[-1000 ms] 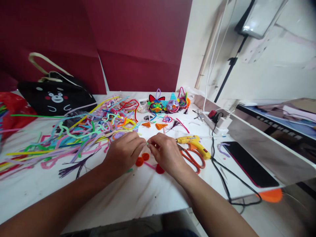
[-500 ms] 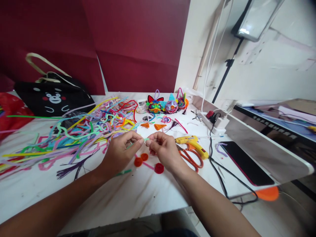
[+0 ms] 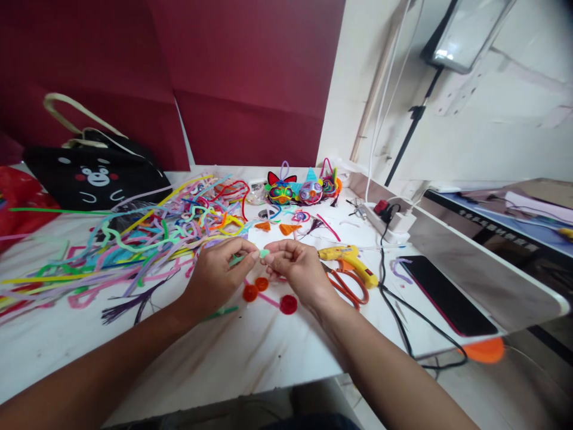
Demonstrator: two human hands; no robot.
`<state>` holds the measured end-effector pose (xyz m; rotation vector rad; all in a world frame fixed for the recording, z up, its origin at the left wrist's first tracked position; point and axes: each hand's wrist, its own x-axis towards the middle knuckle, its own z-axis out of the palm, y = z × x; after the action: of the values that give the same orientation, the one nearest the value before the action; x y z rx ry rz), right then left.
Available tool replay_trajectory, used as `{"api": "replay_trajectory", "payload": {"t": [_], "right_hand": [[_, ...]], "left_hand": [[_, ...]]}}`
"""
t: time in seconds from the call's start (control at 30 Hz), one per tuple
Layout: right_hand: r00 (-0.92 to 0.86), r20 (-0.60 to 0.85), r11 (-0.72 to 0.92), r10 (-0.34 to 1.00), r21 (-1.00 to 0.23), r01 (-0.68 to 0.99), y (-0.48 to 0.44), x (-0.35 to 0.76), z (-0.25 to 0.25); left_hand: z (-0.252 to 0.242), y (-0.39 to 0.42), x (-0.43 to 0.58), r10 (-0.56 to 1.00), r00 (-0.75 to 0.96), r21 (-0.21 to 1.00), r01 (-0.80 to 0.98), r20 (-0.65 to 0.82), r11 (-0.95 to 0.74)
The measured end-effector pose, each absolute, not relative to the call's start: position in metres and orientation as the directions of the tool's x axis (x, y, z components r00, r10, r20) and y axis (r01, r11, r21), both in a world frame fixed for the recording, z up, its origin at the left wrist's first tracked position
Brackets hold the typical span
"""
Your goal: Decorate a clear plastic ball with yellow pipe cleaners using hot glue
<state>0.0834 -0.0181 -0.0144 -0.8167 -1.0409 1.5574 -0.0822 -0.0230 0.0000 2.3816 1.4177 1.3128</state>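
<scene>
A small light green pipe cleaner piece (image 3: pixel 264 254) is pinched between both hands over the table. My left hand (image 3: pixel 222 272) grips its left side between thumb and fingertips; a green strand shows by those fingers. From the right, my right hand (image 3: pixel 296 267) pinches the same piece. Under the hands lie two orange coils (image 3: pixel 250 292), a dark red coil (image 3: pixel 288 304) and a pink strip (image 3: pixel 269 300). Two orange triangles (image 3: pixel 289 229) rest just beyond my fingertips.
Tangled pipe cleaners (image 3: pixel 147 239) cover the left side, before a black bag (image 3: pixel 96 176). Decorated balls (image 3: pixel 281 192) stand at the back. To the right are a yellow glue gun (image 3: pixel 351 258), orange-handled scissors (image 3: pixel 349 289), a power strip (image 3: pixel 385 224), cables and a phone (image 3: pixel 447 295).
The light green piece between my fingertips shows more and looks more rounded. Both hands have stayed in nearly the same place.
</scene>
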Motion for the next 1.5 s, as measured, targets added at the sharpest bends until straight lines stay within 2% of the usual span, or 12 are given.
{"api": "replay_trajectory", "payload": {"t": [0.1, 0.17, 0.3, 0.4, 0.6, 0.73, 0.87, 1.03, 1.13, 1.23, 1.4, 1.5], "right_hand": [[-0.211, 0.117, 0.072, 0.970, -0.975, -0.209, -0.017, 0.088, -0.018], [-0.209, 0.195, 0.192, 0.958, -0.981, -0.036, -0.018, 0.090, -0.019], [-0.235, 0.330, 0.394, 0.914, -0.858, 0.330, -0.023, 0.093, -0.015], [-0.245, 0.335, 0.412, 0.910, -0.801, 0.434, -0.025, 0.094, -0.010], [-0.169, 0.289, 0.327, 0.942, -0.901, 0.286, -0.020, 0.092, -0.017], [-0.090, 0.194, 0.194, 0.977, -0.981, -0.012, -0.015, 0.084, -0.024], [-0.061, 0.105, 0.084, 0.993, -0.959, -0.270, -0.016, 0.077, -0.022], [-0.069, 0.052, 0.012, 0.996, -0.876, -0.482, -0.021, 0.068, -0.019], [-0.099, 0.018, -0.037, 0.995, -0.853, -0.521, -0.022, 0.067, -0.018], [-0.141, 0.022, -0.049, 0.990, -0.874, -0.483, -0.019, 0.073, -0.017], [-0.164, 0.116, 0.063, 0.980, -0.953, -0.297, -0.012, 0.087, -0.017], [-0.185, 0.164, 0.135, 0.969, -0.978, -0.159, -0.010, 0.091, -0.021]], "left_hand": [[0.002, -0.023, -0.082, 0.693, 0.280, 0.357, 0.695, 0.665, -0.624], [0.002, -0.023, -0.082, 0.657, 0.324, 0.302, 0.693, 0.681, -0.655], [0.000, -0.023, -0.081, 0.603, 0.398, 0.212, 0.686, 0.691, -0.696], [-0.002, -0.022, -0.081, 0.576, 0.422, 0.182, 0.674, 0.700, -0.715], [0.002, -0.025, -0.078, 0.611, 0.303, 0.255, 0.710, 0.732, -0.657], [0.001, -0.027, -0.077, 0.730, 0.182, 0.463, 0.666, 0.658, -0.584], [-0.004, -0.026, -0.075, 0.846, 0.097, 0.705, 0.507, 0.525, -0.496], [-0.005, -0.027, -0.070, 0.894, 0.069, 0.819, 0.374, 0.442, -0.434], [-0.004, -0.027, -0.071, 0.894, 0.051, 0.824, 0.367, 0.445, -0.432], [-0.003, -0.023, -0.076, 0.881, 0.031, 0.790, 0.427, 0.473, -0.439], [-0.002, -0.019, -0.082, 0.790, 0.130, 0.571, 0.623, 0.599, -0.535], [0.001, -0.020, -0.082, 0.739, 0.216, 0.457, 0.666, 0.639, -0.590]]}}
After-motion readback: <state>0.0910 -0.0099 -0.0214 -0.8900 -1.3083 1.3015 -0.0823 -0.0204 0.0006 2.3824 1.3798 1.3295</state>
